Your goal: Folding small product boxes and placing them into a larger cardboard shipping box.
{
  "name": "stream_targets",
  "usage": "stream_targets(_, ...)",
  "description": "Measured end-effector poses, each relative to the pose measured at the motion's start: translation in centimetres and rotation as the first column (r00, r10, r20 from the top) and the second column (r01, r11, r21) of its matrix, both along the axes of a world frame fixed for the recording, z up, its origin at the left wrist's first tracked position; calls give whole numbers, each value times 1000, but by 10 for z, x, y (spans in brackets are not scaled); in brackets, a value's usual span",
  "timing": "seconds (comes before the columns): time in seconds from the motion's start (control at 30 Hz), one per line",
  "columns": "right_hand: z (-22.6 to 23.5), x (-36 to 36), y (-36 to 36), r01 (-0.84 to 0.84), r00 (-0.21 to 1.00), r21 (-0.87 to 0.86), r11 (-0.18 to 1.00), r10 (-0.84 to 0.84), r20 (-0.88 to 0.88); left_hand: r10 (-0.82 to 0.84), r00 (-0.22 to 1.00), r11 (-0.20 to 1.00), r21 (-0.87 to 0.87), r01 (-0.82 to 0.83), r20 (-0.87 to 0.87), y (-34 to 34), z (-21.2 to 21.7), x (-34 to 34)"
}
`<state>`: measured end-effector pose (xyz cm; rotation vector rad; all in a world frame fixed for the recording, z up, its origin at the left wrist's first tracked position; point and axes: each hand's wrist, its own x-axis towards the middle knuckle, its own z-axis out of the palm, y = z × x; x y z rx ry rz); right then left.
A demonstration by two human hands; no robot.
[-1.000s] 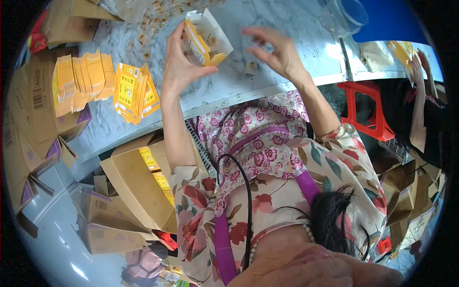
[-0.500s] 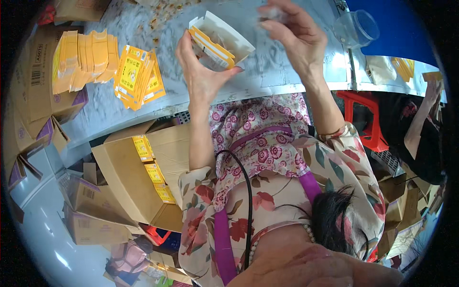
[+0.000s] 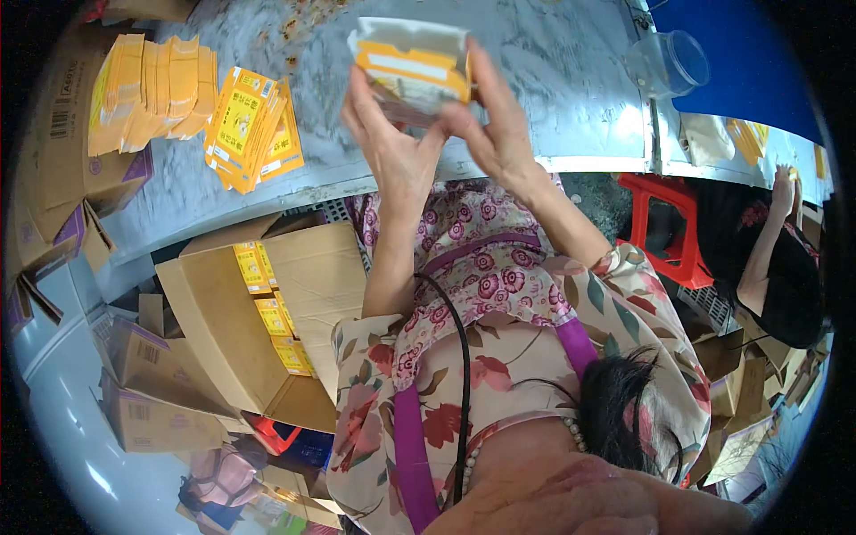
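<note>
While I hold the small yellow-and-white carton up over the grey worktable, my left hand grips its lower left side and my right hand closes on its right end, fingers wrapped over the top edge. The top flaps look open, so I judge that a squeeze too hard from either side could crush the thin walls, and a tilt could spill whatever is inside; I cannot see its contents from here. Below the table edge, at my left, a big brown cardboard box stands open with a row of small yellow packs lined along its inner wall. On the table lie a fanned stack of flat yellow cartons and another pile further left. A clear plastic jar rests on its side to my right, seemingly empty.
</note>
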<state>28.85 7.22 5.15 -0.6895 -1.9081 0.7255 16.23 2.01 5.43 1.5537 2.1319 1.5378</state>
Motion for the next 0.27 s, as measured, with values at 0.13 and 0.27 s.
stream_targets(0.13,0,7,9,-27,980,-301,953,-35,-198,-130,984,989,-53,137,125,-12,5,-6)
stream_targets(0.27,2,12,6,-176,954,-435,883,44,-296,-271,824,961,184,205,497,-12,-6,-15)
